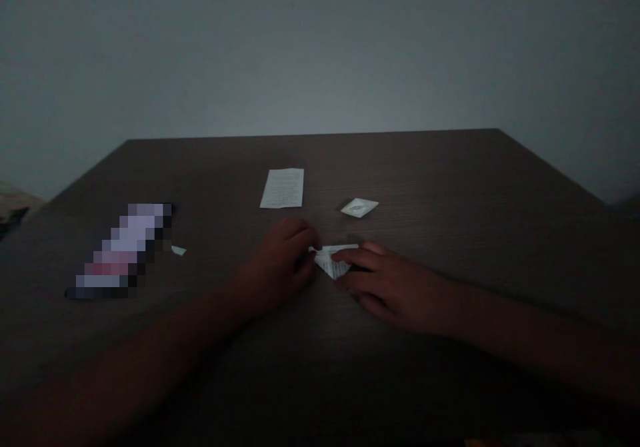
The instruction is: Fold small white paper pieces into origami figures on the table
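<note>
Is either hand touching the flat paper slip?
No: left hand and right hand press the folded paper; the flat paper slip lies apart beyond them.

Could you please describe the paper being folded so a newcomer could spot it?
On the dark table, look between the left hand and right hand. The paper there is a printed triangle under their fingertips, unlike the flat sheet and small folded piece beyond.

Bare hands, the left hand (283,260) and right hand (390,286), forearms uncovered.

small folded white paper (334,261), flat, btwn hands
</note>
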The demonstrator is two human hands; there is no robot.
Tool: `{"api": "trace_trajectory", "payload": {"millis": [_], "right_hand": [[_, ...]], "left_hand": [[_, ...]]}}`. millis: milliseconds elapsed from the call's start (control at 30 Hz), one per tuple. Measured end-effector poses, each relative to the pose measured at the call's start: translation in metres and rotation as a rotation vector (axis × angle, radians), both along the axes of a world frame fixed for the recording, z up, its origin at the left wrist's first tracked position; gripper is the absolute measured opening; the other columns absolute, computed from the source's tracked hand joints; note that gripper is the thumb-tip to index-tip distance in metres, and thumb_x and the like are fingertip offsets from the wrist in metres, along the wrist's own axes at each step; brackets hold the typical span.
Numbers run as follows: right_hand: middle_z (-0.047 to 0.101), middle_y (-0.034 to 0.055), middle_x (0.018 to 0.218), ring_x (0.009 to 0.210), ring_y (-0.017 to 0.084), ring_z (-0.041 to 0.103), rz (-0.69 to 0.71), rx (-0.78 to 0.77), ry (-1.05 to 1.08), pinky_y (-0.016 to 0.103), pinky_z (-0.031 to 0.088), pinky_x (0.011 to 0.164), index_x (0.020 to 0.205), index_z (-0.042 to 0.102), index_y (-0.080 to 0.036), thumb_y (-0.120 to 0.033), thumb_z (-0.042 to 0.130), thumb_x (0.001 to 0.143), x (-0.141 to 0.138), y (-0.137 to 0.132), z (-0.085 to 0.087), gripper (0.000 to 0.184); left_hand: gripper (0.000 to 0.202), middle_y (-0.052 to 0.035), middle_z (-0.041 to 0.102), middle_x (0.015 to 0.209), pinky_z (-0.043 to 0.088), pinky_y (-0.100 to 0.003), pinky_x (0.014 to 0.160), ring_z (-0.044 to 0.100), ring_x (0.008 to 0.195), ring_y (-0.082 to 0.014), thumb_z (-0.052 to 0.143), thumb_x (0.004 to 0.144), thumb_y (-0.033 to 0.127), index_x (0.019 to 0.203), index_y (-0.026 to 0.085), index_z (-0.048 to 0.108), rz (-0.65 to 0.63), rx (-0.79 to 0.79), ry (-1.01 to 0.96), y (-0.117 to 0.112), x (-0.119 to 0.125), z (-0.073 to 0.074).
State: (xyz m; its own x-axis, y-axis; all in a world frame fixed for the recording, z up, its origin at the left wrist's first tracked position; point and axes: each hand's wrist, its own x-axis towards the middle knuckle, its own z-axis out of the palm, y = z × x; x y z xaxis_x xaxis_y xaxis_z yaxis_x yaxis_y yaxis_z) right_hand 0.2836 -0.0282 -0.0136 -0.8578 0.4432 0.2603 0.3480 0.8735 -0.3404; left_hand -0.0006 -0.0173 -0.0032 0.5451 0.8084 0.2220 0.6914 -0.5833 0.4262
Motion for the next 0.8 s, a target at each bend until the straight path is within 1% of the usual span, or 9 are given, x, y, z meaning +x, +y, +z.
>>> {"api": "trace_trajectory", "payload": {"millis": [67,133,200,267,367,467,600,700,800], "right_hand": [[0.075,0.0201,0.15,0.144,0.032,0.068,0.008,-0.009,0.013,0.056,0.058,0.124,0.122,0.08,-0.018,-0.011,0.063,0.111,0.001,0.001,0.0,0.021],[0.073,0.0207,0.153,0.147,0.032,0.067,0.015,-0.017,0.034,0.056,0.058,0.125,0.118,0.08,-0.018,-0.012,0.063,0.112,0.003,0.002,-0.001,0.019],[0.07,0.0211,0.156,0.149,0.033,0.066,0.016,-0.03,0.045,0.055,0.058,0.126,0.115,0.081,-0.018,-0.014,0.064,0.112,0.004,0.003,-0.002,0.018],[0.071,0.021,0.155,0.148,0.033,0.067,0.012,-0.039,0.059,0.054,0.058,0.125,0.116,0.082,-0.018,-0.015,0.064,0.112,0.005,0.004,-0.004,0.018],[0.074,0.0208,0.149,0.143,0.032,0.07,0.003,-0.029,0.1,0.055,0.058,0.125,0.123,0.082,-0.017,-0.014,0.063,0.112,0.004,0.005,-0.006,0.022],[0.077,0.0192,0.143,0.14,0.031,0.072,-0.01,-0.029,0.125,0.056,0.059,0.125,0.129,0.079,-0.017,-0.011,0.058,0.112,0.0,0.003,-0.007,0.028],[0.078,0.0198,0.138,0.132,0.031,0.074,-0.056,-0.045,0.152,0.053,0.064,0.117,0.128,0.075,-0.017,-0.011,0.055,0.111,-0.003,0.001,-0.008,0.027],[0.078,0.0182,0.135,0.125,0.031,0.075,-0.091,-0.075,0.181,0.051,0.066,0.11,0.131,0.072,-0.019,-0.011,0.054,0.111,-0.005,0.0,-0.01,0.028],[0.078,0.0156,0.129,0.116,0.028,0.076,-0.11,-0.086,0.197,0.046,0.068,0.103,0.127,0.069,-0.021,-0.009,0.054,0.11,-0.006,0.001,-0.011,0.025]], "left_hand": [[0.014,-0.0078,0.076,0.119,0.059,-0.038,0.1,0.072,0.112,-0.0253,0.064,0.107,0.013,0.109,0.02,0.075,-0.119,-0.031,0.017,-0.005,0.005,0.001],[0.015,-0.006,0.077,0.116,0.059,-0.036,0.098,0.073,0.109,-0.0242,0.065,0.109,0.013,0.107,0.021,0.078,-0.161,-0.076,0.042,-0.008,0.008,0.003],[0.017,-0.0054,0.078,0.117,0.058,-0.036,0.1,0.074,0.11,-0.0241,0.067,0.109,0.012,0.108,0.021,0.081,-0.138,-0.104,0.066,-0.01,0.009,0.006],[0.014,-0.0056,0.079,0.119,0.059,-0.038,0.102,0.075,0.112,-0.0248,0.072,0.107,0.013,0.108,0.021,0.082,-0.097,-0.11,0.088,-0.011,0.01,0.007],[0.005,-0.0063,0.079,0.121,0.059,-0.04,0.105,0.075,0.117,-0.0278,0.079,0.104,0.02,0.108,0.022,0.081,-0.034,-0.087,0.119,-0.014,0.013,0.007],[0.009,-0.0064,0.078,0.118,0.06,-0.045,0.106,0.074,0.116,-0.0307,0.082,0.098,0.023,0.105,0.023,0.077,0.013,-0.061,0.137,-0.017,0.019,0.005],[0.013,-0.0058,0.075,0.112,0.059,-0.047,0.099,0.073,0.11,-0.0318,0.079,0.092,0.017,0.096,0.025,0.07,0.09,-0.087,0.113,-0.016,0.024,0.001],[0.014,-0.0057,0.074,0.11,0.058,-0.047,0.097,0.073,0.109,-0.0318,0.075,0.092,0.015,0.093,0.025,0.066,0.121,-0.113,0.075,-0.012,0.026,-0.001],[0.013,-0.006,0.074,0.109,0.058,-0.047,0.097,0.073,0.109,-0.0315,0.071,0.093,0.012,0.094,0.024,0.067,0.147,-0.145,0.067,-0.008,0.025,-0.002]]}}
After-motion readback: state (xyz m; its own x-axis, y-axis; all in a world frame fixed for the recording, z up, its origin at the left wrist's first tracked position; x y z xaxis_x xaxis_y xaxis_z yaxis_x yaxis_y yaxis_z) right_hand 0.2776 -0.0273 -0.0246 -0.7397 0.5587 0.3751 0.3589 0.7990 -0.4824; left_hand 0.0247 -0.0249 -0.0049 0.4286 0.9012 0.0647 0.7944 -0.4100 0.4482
